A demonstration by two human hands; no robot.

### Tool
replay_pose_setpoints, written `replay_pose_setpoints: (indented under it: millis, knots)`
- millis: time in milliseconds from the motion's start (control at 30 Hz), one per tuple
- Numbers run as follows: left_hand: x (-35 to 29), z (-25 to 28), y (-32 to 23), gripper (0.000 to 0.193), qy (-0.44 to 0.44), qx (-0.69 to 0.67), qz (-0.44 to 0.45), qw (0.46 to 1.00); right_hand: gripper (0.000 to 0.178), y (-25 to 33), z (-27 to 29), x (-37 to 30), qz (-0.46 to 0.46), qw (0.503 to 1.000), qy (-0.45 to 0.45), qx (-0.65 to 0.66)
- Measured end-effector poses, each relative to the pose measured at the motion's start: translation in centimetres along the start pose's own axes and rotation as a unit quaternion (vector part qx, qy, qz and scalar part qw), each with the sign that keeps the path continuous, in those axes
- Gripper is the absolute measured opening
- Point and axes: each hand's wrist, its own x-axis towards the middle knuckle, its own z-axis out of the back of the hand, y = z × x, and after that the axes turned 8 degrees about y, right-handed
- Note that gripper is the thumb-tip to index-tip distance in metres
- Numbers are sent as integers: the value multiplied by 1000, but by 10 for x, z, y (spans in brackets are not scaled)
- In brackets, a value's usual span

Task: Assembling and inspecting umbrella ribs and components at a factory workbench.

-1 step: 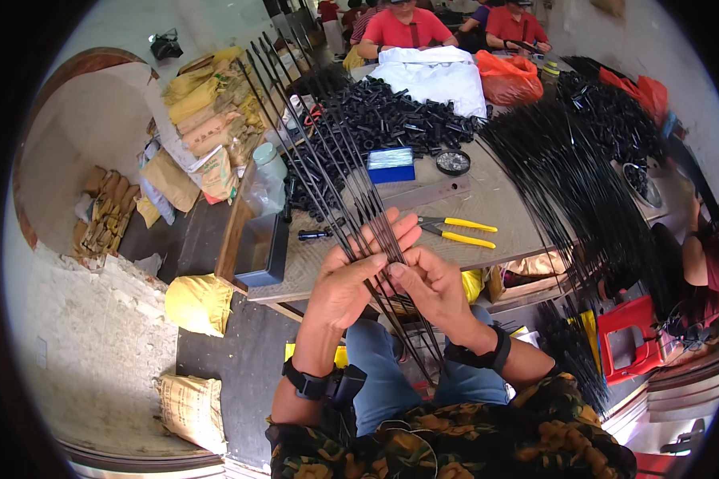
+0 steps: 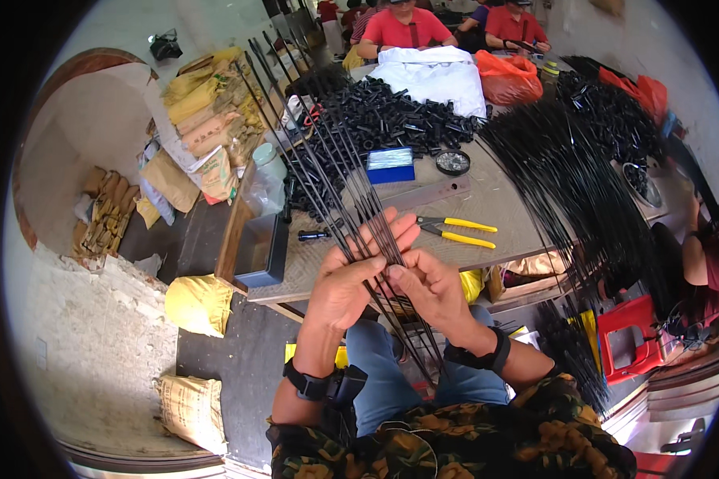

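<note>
My left hand (image 2: 345,281) is wrapped under several long thin black rods (image 2: 351,188), its thumb lying across them and its fingers stretched out beneath. My right hand (image 2: 433,294) pinches the same rods between thumb and bent forefinger, right beside the left. The rods slant from between my knees up over the table toward the far left, slightly fanned at their upper ends. Just beyond my right hand, cutting pliers with yellow handles (image 2: 469,233) lie partly open on the table. A short black tubular part (image 2: 315,235) lies left of my left hand.
On the table (image 2: 463,211) are a steel ruler (image 2: 425,195), a blue box (image 2: 391,165), a round dish (image 2: 453,163) and a heap of black tubular parts (image 2: 399,120). More black rods (image 2: 559,176) cover the right side. A dark bin (image 2: 261,249) stands at the left edge. Two people in red sit opposite.
</note>
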Motion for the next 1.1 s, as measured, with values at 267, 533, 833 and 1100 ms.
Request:
replay_pose_setpoints:
  millis: [267, 533, 833, 1100]
  knots:
    - [3, -8, 1, 47, -93, 92, -50, 990, 28, 11, -14, -20, -139, 973, 149, 106]
    - [-82, 15, -131, 26, -173, 569, 151, 789, 23, 88, 77, -32, -255, 951, 167, 50]
    - [-67, 76, -332, 47, -303, 702, 132, 631, 23, 139, 102, -24, -281, 956, 84, -16]
    - [40, 26, -85, 86, -101, 706, 2, 701, 25, 98, 76, 11, -202, 970, 112, 69]
